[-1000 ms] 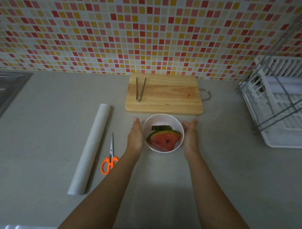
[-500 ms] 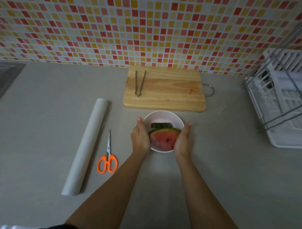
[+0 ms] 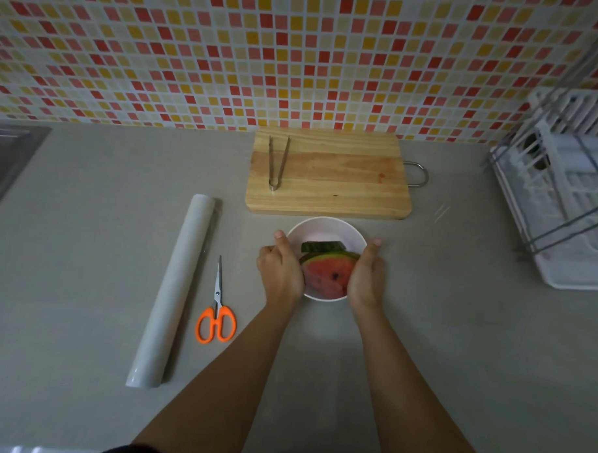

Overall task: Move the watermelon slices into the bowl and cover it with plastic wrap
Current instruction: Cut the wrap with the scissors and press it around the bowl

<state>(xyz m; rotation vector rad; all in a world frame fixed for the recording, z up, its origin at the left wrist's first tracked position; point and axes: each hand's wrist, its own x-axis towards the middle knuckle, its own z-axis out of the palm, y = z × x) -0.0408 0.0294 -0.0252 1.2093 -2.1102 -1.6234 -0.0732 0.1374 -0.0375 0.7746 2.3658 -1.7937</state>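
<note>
A white bowl sits on the grey counter just in front of the wooden cutting board. Watermelon slices with green rind lie inside it. My left hand presses against the bowl's left side and my right hand against its right side, both cupping it. Whether plastic wrap lies over the bowl I cannot tell. The roll of plastic wrap lies on the counter to the left.
Orange-handled scissors lie between the roll and the bowl. Metal tongs rest on the board's left part. A white dish rack stands at the right, a sink at the far left. Tiled wall behind.
Both hands have closed in from beside the bowl onto its sides. The view has shifted slightly.
</note>
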